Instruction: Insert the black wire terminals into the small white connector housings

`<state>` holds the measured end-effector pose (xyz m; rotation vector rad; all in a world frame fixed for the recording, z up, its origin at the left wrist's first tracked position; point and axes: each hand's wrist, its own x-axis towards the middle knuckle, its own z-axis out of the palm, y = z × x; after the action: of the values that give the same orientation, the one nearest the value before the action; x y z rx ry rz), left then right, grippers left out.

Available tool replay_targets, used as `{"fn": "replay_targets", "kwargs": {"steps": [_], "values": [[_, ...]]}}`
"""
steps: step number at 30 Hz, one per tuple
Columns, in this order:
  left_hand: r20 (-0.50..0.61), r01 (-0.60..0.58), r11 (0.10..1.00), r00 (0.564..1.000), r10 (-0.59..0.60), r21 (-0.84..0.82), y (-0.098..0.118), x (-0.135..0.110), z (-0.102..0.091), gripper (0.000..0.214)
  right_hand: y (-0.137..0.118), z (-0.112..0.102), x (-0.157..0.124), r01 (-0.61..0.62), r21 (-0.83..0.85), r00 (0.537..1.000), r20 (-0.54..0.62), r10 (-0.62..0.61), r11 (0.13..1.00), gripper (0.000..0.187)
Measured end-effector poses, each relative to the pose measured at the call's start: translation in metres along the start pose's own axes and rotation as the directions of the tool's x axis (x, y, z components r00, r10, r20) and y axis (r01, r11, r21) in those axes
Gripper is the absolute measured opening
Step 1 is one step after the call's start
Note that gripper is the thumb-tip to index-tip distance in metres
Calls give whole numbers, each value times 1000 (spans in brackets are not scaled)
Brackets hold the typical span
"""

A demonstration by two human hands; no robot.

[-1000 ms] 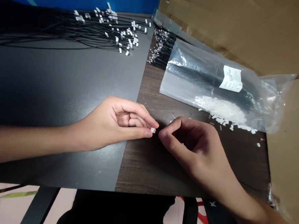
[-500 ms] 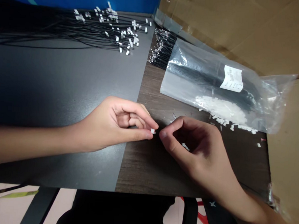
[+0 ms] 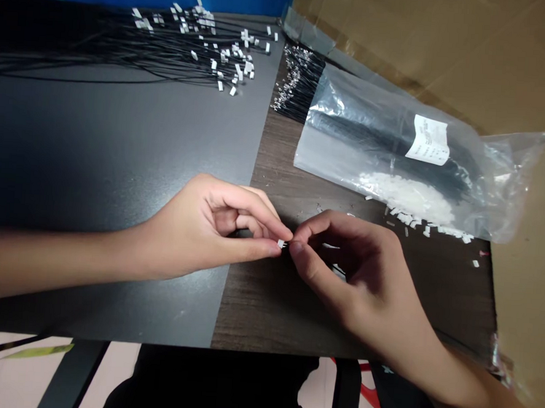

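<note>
1. Left hand (image 3: 201,224): a small white plastic connector (image 3: 280,244) is pinched between thumb and forefinger, with the remaining fingers curled inward.
2. Right hand (image 3: 351,270): thumb and forefinger are pressed together at the connector's right end, touching it. Anything gripped there is too small to be made out.
3. The connector is held over the wood-grain tabletop (image 3: 266,308), right of its straight seam with a matte dark grey panel (image 3: 118,157).
4. Upper left: thin black wires (image 3: 171,56) are fanned out, with blocky white ends.
5. Right: a crinkled clear plastic bag (image 3: 340,153) bears a paper label (image 3: 428,139). Loose white connectors (image 3: 419,222) are scattered along its lower edge, and a bundle of metal-tipped black wires (image 3: 298,85) lies beside its upper left corner.
6. Upper right: corrugated cardboard (image 3: 448,54) is seen.
</note>
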<state>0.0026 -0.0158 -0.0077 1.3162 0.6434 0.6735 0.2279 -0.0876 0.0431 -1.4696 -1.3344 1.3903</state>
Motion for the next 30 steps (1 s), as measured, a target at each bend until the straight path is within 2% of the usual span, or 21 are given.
{"fn": "replay_targets", "kwargs": {"steps": [10, 30], "values": [[-1, 24, 999, 1000, -24, -30, 1, 1, 2, 28, -3, 1, 1, -65, -20, 998, 8, 65, 998, 14], [-10, 37, 999, 999, -37, 3, -3, -1, 0, 17, -3, 3, 1, -40, -42, 999, -1, 40, 998, 11]]}}
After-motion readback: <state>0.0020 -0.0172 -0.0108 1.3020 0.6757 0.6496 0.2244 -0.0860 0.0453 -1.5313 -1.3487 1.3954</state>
